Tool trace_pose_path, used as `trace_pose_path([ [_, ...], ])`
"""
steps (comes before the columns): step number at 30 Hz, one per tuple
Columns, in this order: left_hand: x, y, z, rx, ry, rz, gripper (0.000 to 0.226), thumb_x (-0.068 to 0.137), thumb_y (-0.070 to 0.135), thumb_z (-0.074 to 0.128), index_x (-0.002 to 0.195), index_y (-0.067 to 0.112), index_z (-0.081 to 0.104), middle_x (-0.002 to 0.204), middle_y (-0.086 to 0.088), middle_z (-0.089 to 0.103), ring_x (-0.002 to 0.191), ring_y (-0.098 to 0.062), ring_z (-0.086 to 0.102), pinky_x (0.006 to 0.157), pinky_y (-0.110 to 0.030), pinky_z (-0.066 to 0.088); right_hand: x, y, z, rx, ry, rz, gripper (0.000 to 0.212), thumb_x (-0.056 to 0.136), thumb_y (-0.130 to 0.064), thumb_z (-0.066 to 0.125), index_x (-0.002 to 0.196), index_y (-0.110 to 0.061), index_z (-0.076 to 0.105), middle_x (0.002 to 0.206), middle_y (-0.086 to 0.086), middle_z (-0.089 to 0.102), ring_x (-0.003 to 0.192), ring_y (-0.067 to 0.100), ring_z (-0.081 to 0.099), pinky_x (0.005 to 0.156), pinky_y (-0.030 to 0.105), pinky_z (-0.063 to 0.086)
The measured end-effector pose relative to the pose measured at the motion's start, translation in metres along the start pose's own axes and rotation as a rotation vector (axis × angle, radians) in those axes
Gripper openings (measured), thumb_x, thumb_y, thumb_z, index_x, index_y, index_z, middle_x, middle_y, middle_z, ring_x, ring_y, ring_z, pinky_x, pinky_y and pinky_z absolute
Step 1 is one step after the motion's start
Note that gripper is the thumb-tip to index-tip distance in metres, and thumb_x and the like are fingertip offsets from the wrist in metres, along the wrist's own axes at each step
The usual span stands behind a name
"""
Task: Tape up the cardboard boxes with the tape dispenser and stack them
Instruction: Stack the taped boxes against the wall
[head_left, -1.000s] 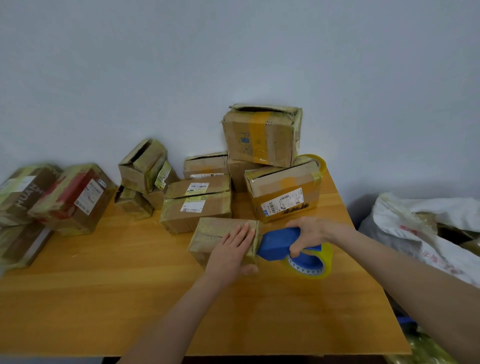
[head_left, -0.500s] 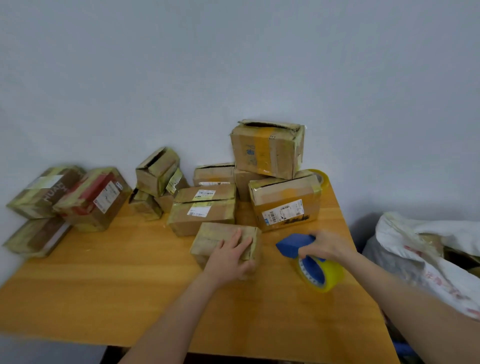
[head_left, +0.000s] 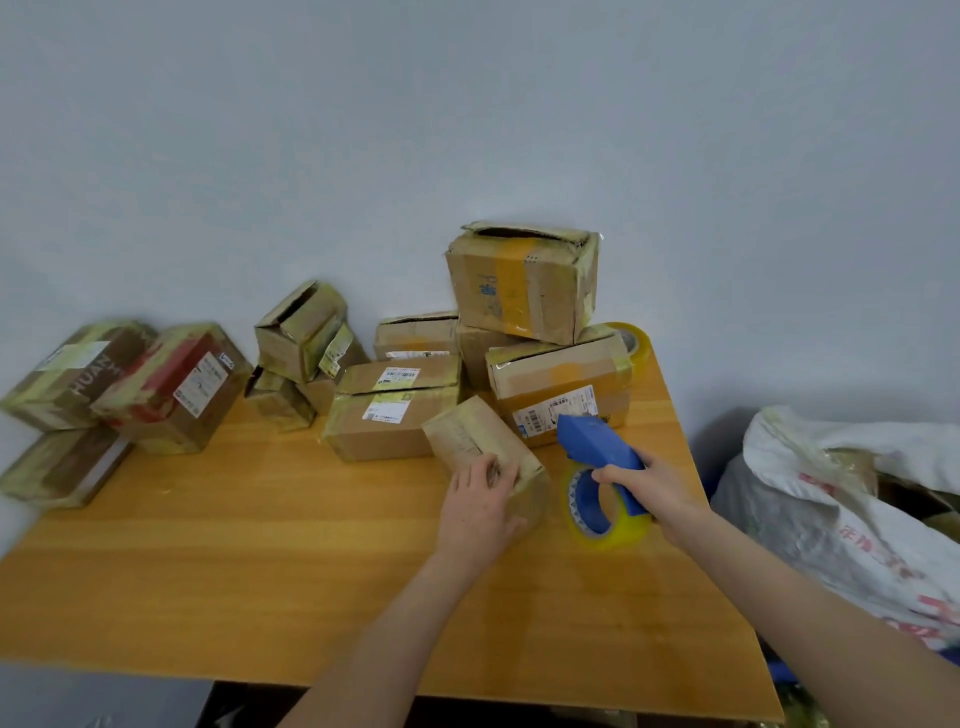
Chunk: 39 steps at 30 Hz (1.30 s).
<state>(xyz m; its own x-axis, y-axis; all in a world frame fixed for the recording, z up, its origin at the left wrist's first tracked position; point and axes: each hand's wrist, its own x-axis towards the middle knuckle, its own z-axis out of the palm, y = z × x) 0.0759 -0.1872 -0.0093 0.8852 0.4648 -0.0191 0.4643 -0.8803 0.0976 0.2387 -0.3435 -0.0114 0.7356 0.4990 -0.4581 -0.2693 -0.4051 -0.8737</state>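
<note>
A small taped cardboard box (head_left: 467, 436) lies on the wooden table (head_left: 260, 545), turned at an angle with its near end towards me. My left hand (head_left: 480, 506) grips that near end, fingers over the top. My right hand (head_left: 649, 488) holds the blue tape dispenser (head_left: 597, 447) by its handle, just right of the box and lifted off it. Its roll of yellowish clear tape (head_left: 605, 512) hangs below the hand. A stack of boxes (head_left: 524, 286) rises behind against the wall.
More boxes crowd the back of the table: a middle group (head_left: 395, 410), a small tilted pile (head_left: 301, 332) and larger ones at the left edge (head_left: 171, 384). A spare tape roll (head_left: 631, 340) sits at the back right. A white sack (head_left: 857, 499) lies right of the table.
The small box has been turned from lying crosswise to pointing at an angle towards me. My right hand drew the dispenser off the box's end and raised it.
</note>
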Motion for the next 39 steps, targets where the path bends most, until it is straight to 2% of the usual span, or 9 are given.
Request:
trace_pose_path([
  [3,-0.002,-0.009,0.002,-0.064,-0.039,-0.011,0.059,0.096,0.033,0.051,0.149,0.035,0.025,0.158,-0.001,0.019,0.147,-0.026,0.008,0.119,-0.043,0.008,0.000,-0.005,0.002,-0.024,0.008,-0.023,0.043,0.080,-0.015,0.075,0.119,-0.017,0.055,0.099,0.002,0.058,0.078,0.014,0.055,0.060,0.024,0.042],
  [6,-0.010,-0.025,0.002,-0.121,-0.105,0.118,0.058,0.100,0.018,0.046,0.150,0.036,0.022,0.160,0.008,0.013,0.149,-0.021,-0.001,0.119,-0.036,0.012,0.001,-0.010,0.004,-0.057,0.022,-0.040,0.043,0.080,-0.015,0.075,0.118,-0.017,0.055,0.097,0.001,0.057,0.079,0.015,0.055,0.062,0.025,0.044],
  [9,-0.023,-0.052,0.000,-0.155,-0.117,0.233,0.060,0.099,0.018,0.048,0.148,0.039,0.022,0.159,0.013,0.012,0.146,-0.012,-0.006,0.120,-0.035,0.014,0.002,-0.019,0.004,-0.062,0.018,-0.049,0.046,0.080,-0.015,0.074,0.121,-0.019,0.055,0.101,0.001,0.059,0.083,0.017,0.057,0.063,0.026,0.045],
  [13,-0.028,-0.064,-0.003,-0.178,-0.118,0.292,0.059,0.098,0.022,0.049,0.149,0.037,0.023,0.158,0.013,0.015,0.148,-0.012,0.000,0.118,-0.029,0.013,0.003,-0.029,0.014,-0.083,0.003,-0.079,0.051,0.079,-0.015,0.075,0.125,-0.021,0.054,0.108,0.003,0.060,0.087,0.017,0.058,0.064,0.026,0.045],
  [18,-0.031,-0.070,0.002,-0.255,-0.057,0.295,0.053,0.095,0.021,0.053,0.144,0.034,0.036,0.158,0.006,0.018,0.146,-0.012,0.003,0.119,-0.041,0.021,0.010,-0.038,0.034,-0.041,0.054,-0.129,0.059,0.078,-0.015,0.076,0.130,-0.023,0.050,0.117,0.004,0.058,0.095,0.017,0.058,0.069,0.026,0.048],
  [23,-0.021,-0.073,0.003,-0.225,-0.069,0.162,0.071,0.083,0.046,0.065,0.144,0.046,0.028,0.156,0.002,-0.023,0.145,-0.023,-0.017,0.119,-0.051,-0.003,0.028,-0.056,0.054,-0.048,0.115,-0.160,0.066,0.075,-0.014,0.080,0.129,-0.024,0.044,0.116,0.001,0.053,0.099,0.020,0.056,0.076,0.032,0.049],
  [28,-0.018,-0.068,0.010,-0.396,-0.224,0.049,0.084,0.083,0.038,0.069,0.147,0.049,0.017,0.143,0.007,-0.046,0.145,-0.021,0.018,0.118,-0.038,0.025,0.040,-0.061,0.069,-0.100,0.088,-0.182,0.057,0.074,-0.012,0.081,0.115,-0.026,0.044,0.106,-0.002,0.053,0.091,0.017,0.056,0.064,0.025,0.046],
  [33,-0.014,-0.066,0.006,-0.400,-0.268,0.006,0.085,0.082,0.031,0.071,0.146,0.051,0.017,0.142,0.011,-0.047,0.145,-0.021,0.017,0.117,-0.038,0.026,0.050,-0.065,0.070,-0.142,0.060,-0.178,0.066,0.071,-0.015,0.083,0.125,-0.023,0.046,0.116,0.001,0.054,0.102,0.023,0.056,0.079,0.033,0.051],
  [39,-0.010,-0.054,0.008,-0.366,-0.216,-0.018,0.085,0.082,0.026,0.073,0.146,0.047,0.022,0.146,0.010,-0.041,0.142,-0.024,0.025,0.114,-0.036,0.032,0.040,-0.062,0.038,-0.113,0.059,-0.228,0.065,0.074,-0.014,0.079,0.131,-0.021,0.049,0.119,0.002,0.056,0.102,0.021,0.058,0.078,0.035,0.052],
])
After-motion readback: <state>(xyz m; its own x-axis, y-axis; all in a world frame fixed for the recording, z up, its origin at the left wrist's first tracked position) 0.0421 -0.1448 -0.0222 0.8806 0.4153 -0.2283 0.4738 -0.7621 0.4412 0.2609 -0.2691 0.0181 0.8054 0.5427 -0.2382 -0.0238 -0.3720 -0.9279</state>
